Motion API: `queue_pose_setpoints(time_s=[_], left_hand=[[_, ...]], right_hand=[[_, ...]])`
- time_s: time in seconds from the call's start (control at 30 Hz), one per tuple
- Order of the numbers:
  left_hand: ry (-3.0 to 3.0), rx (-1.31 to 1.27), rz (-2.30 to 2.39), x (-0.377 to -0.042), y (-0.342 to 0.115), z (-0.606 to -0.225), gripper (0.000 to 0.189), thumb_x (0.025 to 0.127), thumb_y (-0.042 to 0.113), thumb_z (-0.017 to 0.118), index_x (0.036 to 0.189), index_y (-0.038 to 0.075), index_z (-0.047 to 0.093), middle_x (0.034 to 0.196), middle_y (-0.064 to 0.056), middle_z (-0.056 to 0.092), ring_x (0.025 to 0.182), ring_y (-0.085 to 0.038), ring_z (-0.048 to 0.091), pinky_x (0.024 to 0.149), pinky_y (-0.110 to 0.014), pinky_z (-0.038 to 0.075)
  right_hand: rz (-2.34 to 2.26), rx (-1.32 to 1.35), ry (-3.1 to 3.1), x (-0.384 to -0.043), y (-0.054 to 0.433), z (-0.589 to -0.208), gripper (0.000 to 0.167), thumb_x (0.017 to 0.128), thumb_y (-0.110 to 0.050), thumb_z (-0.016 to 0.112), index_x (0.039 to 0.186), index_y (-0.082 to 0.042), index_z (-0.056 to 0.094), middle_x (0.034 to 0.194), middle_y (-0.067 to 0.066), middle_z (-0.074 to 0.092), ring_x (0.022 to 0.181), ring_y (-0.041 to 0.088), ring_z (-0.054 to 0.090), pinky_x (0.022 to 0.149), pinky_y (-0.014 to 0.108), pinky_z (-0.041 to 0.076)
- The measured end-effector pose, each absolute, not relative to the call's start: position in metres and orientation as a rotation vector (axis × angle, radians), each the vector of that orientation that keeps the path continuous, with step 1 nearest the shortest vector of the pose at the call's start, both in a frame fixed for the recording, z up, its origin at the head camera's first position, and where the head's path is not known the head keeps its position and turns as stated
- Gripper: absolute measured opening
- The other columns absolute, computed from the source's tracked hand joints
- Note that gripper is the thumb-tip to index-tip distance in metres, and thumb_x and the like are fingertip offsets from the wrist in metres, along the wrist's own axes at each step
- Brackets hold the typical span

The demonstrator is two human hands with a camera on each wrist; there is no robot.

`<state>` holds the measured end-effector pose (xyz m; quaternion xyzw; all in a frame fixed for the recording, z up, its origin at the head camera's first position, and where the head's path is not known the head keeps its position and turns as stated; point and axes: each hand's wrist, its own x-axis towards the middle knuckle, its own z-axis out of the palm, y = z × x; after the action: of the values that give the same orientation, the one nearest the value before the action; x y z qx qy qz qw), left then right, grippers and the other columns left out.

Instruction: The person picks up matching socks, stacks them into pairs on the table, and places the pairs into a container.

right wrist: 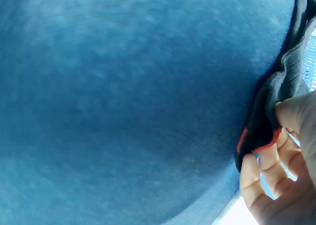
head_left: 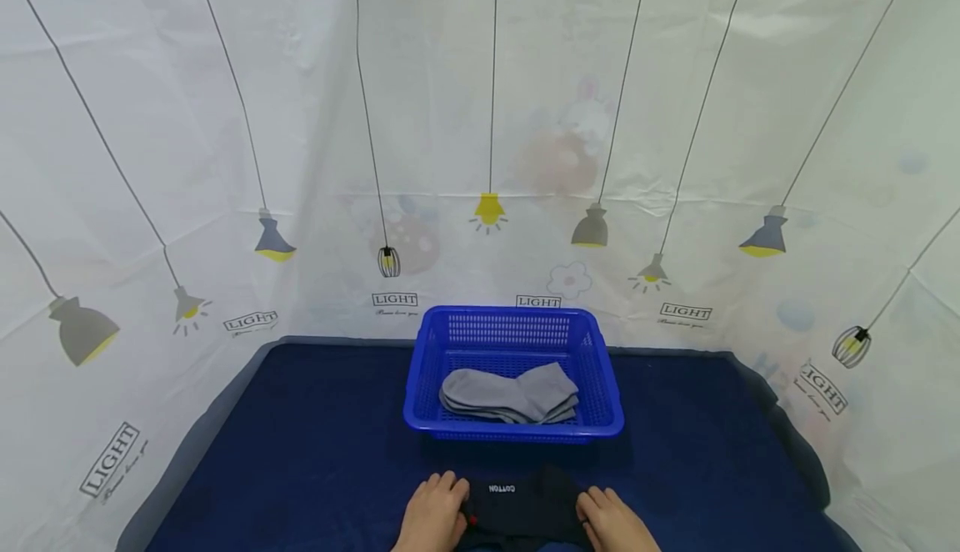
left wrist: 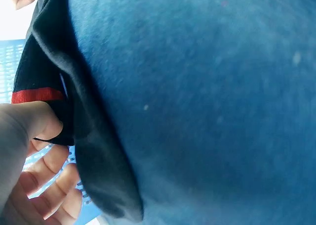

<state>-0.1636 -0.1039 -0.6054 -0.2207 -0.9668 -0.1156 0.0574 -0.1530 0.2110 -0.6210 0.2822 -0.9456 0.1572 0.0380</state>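
Observation:
A pair of black socks [head_left: 528, 509] with the white word COTTON stretches between my two hands, in front of the basket. My left hand [head_left: 435, 514] pinches the socks at one end, and the left wrist view shows its thumb on fabric beside a red band. A dark toe portion [left wrist: 106, 160] dangles free past those fingers. At the other end, my right hand [head_left: 615, 520] holds the fabric between thumb and fingers; red stitching [right wrist: 266, 142] shows beside its fingertips in the right wrist view.
Just beyond the hands stands a blue plastic basket [head_left: 517, 430] with folded grey socks [head_left: 502, 393] inside. Dark blue cloth [head_left: 315, 444] covers the table. A pale curtain [head_left: 450, 118] printed with lamps surrounds its back and sides.

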Motion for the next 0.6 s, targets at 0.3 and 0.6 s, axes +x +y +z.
queue_pose_setpoints(time_s=[0.3, 0.6], left_hand=[[-2.882, -0.67, -0.348, -0.162, -0.116, -0.595, 0.022, 0.072, 0.01, 0.076, 0.086, 0.019, 0.061, 0.077, 0.006, 0.048, 0.066, -0.01, 0.039, 0.059, -0.024, 0.033], [-2.876, -0.605, -0.329, -0.155, -0.134, -0.591, 0.023, 0.07, 0.011, 0.075, 0.085, 0.019, 0.06, 0.078, 0.006, 0.047, 0.067, -0.01, 0.04, 0.06, -0.025, 0.034]], right_hand=[[0.47, 0.843, -2.791, -0.155, 0.205, -0.611, 0.03, 0.08, -0.004, 0.077, 0.083, -0.02, 0.052, 0.077, -0.012, 0.042, 0.067, 0.0, 0.033, 0.06, 0.019, 0.035], [0.482, 0.881, -2.763, -0.156, 0.189, -0.606, 0.03, 0.08, -0.005, 0.078, 0.085, -0.02, 0.053, 0.079, -0.012, 0.044, 0.07, 0.0, 0.038, 0.061, 0.02, 0.038]])
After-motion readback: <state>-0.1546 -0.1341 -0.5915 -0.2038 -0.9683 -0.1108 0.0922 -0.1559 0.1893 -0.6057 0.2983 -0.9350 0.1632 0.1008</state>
